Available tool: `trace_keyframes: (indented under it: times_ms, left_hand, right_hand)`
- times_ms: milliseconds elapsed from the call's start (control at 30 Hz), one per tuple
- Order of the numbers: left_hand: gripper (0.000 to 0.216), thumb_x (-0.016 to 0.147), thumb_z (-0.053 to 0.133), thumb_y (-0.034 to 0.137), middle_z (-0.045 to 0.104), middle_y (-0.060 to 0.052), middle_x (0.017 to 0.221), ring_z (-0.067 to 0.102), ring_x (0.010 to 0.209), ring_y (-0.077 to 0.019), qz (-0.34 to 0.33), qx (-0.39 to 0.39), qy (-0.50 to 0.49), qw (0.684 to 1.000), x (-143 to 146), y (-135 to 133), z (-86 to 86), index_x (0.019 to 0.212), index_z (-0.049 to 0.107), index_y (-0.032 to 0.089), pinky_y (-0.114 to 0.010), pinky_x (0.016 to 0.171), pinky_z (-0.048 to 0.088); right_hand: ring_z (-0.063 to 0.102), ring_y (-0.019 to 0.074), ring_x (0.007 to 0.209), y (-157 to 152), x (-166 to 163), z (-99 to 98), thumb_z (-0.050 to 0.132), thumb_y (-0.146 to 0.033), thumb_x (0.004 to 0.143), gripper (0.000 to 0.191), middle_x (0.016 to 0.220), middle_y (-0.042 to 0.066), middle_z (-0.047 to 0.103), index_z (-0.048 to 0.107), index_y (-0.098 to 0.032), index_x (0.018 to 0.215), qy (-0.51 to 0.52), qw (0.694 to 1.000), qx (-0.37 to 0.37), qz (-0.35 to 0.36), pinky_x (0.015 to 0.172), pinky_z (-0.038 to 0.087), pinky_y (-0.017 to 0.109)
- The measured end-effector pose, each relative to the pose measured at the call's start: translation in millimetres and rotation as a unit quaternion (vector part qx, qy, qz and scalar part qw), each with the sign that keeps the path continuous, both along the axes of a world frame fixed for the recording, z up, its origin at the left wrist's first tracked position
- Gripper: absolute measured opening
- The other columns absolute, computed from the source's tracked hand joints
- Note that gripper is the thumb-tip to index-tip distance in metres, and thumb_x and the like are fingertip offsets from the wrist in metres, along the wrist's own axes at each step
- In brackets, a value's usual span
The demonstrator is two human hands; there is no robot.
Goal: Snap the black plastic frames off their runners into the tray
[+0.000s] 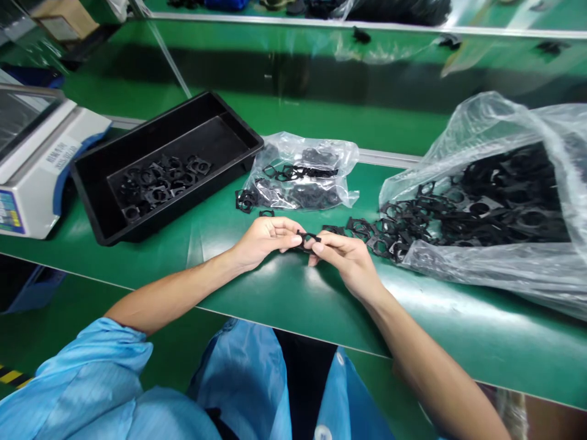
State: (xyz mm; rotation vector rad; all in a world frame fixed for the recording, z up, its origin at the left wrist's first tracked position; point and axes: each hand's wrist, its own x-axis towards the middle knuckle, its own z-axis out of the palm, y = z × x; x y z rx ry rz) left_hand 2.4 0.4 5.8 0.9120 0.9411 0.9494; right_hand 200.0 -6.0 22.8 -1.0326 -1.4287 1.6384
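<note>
My left hand [266, 239] and my right hand [342, 253] meet over the green table [284, 293], fingers pinched on one small black plastic frame part [306, 237] between them. Just right of my hands, several more black frame parts [367, 233] spill from a large clear plastic bag [495, 201]. A smaller clear bag [302, 171] with the same parts lies behind my hands. A black tray [160, 162] at the left holds several of these parts.
A white weighing scale [32, 153] stands at the far left. Loose black parts [247, 200] lie beside the small bag. Behind runs a second green bench with dark items [403, 12] along its far edge.
</note>
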Motion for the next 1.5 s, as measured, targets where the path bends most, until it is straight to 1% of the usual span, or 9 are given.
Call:
trace_keyframes:
  times_ms: [133,300,433,567,700,933,1167,1367,1500]
  left_hand:
    - [0.039,0.061,0.092,0.039,0.069,-0.002,0.064,0.042,0.044,-0.0023,-0.003,-0.004,-0.010,1.000,0.6,0.1,2.2,0.081,0.073,0.011,-0.019,0.043,0.029]
    - [0.038,0.059,0.093,0.035,0.070,-0.003,0.065,0.040,0.042,-0.0013,0.005,-0.023,-0.028,0.999,1.3,0.2,1.5,0.080,0.072,0.011,-0.018,0.041,0.027]
    - [0.038,0.063,0.091,0.037,0.070,-0.002,0.068,0.042,0.043,-0.0020,-0.010,-0.019,-0.024,0.999,1.3,-0.2,0.8,0.083,0.071,0.012,-0.018,0.042,0.031]
    - [0.037,0.067,0.089,0.039,0.067,0.000,0.069,0.052,0.051,-0.0048,0.001,0.035,0.015,0.999,3.0,-1.3,2.4,0.083,0.069,0.013,-0.019,0.050,0.041]
    - [0.039,0.068,0.088,0.040,0.067,0.000,0.066,0.048,0.046,-0.0032,-0.008,0.037,0.013,0.999,4.1,-1.8,3.9,0.083,0.067,0.012,-0.017,0.046,0.038]
    - [0.039,0.066,0.090,0.037,0.068,0.000,0.069,0.036,0.037,0.0014,-0.028,-0.019,-0.040,0.999,1.5,-1.4,4.2,0.084,0.068,0.011,-0.016,0.037,0.023]
    - [0.038,0.066,0.090,0.040,0.073,-0.005,0.077,0.052,0.051,-0.0047,-0.044,-0.018,-0.043,0.998,1.1,0.1,2.2,0.085,0.075,0.011,-0.019,0.048,0.041]
    - [0.033,0.070,0.086,0.042,0.074,-0.006,0.079,0.056,0.060,-0.0093,-0.034,0.044,0.045,0.997,-2.7,1.6,-2.0,0.077,0.078,0.012,-0.024,0.059,0.047]
    - [0.032,0.071,0.086,0.043,0.075,-0.006,0.083,0.061,0.066,-0.0114,-0.037,0.065,0.058,0.996,-4.5,2.2,-1.6,0.080,0.080,0.014,-0.025,0.065,0.050]
  right_hand:
    - [0.061,0.0169,0.073,-0.2,0.5,3.5,0.072,-0.057,0.083,0.042,0.070,0.003,0.064,0.071,-0.020,0.064,-0.010,1.000,0.019,0.006,0.072,0.053,0.030]
    - [0.060,0.0166,0.072,-1.2,-0.1,4.1,0.071,-0.055,0.085,0.041,0.071,0.003,0.065,0.070,-0.020,0.064,-0.018,0.999,0.031,0.004,0.073,0.050,0.030]
    - [0.058,0.0156,0.071,-3.4,-1.3,0.3,0.069,-0.053,0.087,0.038,0.069,0.001,0.063,0.069,-0.020,0.068,-0.008,0.999,0.039,-0.011,0.073,0.047,0.029]
    - [0.056,0.0151,0.068,-3.8,-1.5,-3.3,0.068,-0.055,0.088,0.040,0.066,0.001,0.061,0.067,-0.019,0.070,-0.027,0.997,0.060,-0.032,0.072,0.046,0.030]
    - [0.054,0.0138,0.066,-3.0,-1.6,-3.5,0.067,-0.055,0.089,0.043,0.066,0.001,0.060,0.066,-0.018,0.066,-0.041,0.995,0.091,-0.027,0.066,0.044,0.028]
    - [0.058,0.0131,0.066,-3.6,-2.0,-1.6,0.075,-0.049,0.084,0.036,0.067,0.000,0.061,0.069,-0.018,0.069,0.028,0.999,0.021,-0.012,0.069,0.048,0.027]
    - [0.058,0.0115,0.056,-1.0,-3.4,-5.6,0.083,-0.054,0.073,0.039,0.066,0.000,0.066,0.068,-0.018,0.067,0.061,0.995,-0.079,-0.030,0.063,0.052,0.028]
    - [0.061,0.0124,0.055,-3.4,-3.8,-4.9,0.084,-0.053,0.071,0.039,0.060,0.000,0.066,0.069,-0.018,0.063,0.034,0.995,-0.070,-0.064,0.062,0.054,0.027]
    - [0.063,0.0133,0.052,-4.4,-4.0,-3.5,0.086,-0.053,0.068,0.039,0.058,0.001,0.066,0.070,-0.017,0.065,0.017,0.995,-0.060,-0.079,0.060,0.056,0.029]
